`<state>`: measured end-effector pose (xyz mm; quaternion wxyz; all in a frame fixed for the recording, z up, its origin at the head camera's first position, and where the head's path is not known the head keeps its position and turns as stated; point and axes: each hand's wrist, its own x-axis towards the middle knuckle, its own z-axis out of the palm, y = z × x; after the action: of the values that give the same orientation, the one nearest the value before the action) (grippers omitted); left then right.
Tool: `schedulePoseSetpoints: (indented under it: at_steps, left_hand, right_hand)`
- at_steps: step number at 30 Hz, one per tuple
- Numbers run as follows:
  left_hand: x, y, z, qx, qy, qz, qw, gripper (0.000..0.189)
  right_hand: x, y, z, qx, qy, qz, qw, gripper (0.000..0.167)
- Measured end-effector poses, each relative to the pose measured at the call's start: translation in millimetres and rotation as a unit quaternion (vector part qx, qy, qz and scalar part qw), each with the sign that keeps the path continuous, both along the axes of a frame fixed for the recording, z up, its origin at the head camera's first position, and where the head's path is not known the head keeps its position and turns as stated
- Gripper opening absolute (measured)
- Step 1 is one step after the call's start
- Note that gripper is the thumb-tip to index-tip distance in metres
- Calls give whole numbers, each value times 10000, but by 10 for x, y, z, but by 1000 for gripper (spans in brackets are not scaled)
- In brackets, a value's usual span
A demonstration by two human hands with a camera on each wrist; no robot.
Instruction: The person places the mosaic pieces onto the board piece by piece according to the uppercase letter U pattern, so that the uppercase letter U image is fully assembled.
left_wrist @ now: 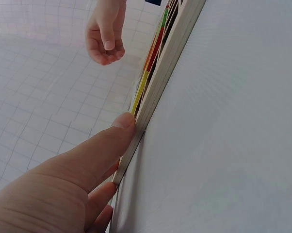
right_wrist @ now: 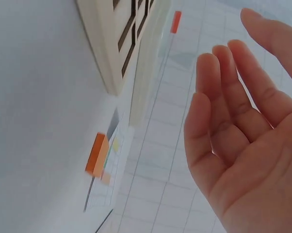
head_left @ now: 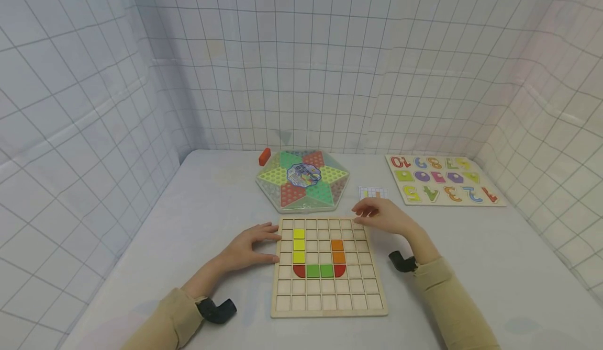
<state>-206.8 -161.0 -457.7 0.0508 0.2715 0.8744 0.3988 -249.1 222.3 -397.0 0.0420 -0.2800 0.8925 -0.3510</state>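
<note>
A wooden grid board (head_left: 330,313) lies flat in the head view. It holds a column of three yellow tiles (head_left: 299,245), two orange tiles (head_left: 338,257), two green tiles (head_left: 313,271) and two rounded red tiles (head_left: 299,270), in a U shape. My left hand (head_left: 249,246) touches the board's left edge with thumb and fingertips. Above the far right corner hovers my right hand (head_left: 383,217), fingers loosely bent; in the right wrist view nothing is in it. An orange block (right_wrist: 97,154) sits by the printed card (head_left: 379,191); in the head view the right hand may hide that block.
Behind the board lies a hexagonal star-patterned game board (head_left: 306,203), with a red-orange block (head_left: 265,156) at its upper left. A number and shape puzzle board (head_left: 445,185) lies at the far right. Grid-patterned cloth walls (head_left: 301,78) enclose the white table.
</note>
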Motion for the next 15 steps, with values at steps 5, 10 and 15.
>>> schedulePoseSetpoints:
  at_steps: [5, 10, 15]
  left_hand:
    - [-1, -1, -2, -1, 2, 2, 10000, 52]
    - [0, -2, -3, -1, -4, 6, 10000, 52]
    - [0, 1, -4, 1, -6, 18, 10000, 52]
  right_hand:
    - [-55, 139, -23, -356, 133, -502, 9980, 33]
    - [-115, 238, -78, -609, 82, -961, 9935, 33]
    - [-151, 301, -134, -710, 60, -1155, 9907, 34]
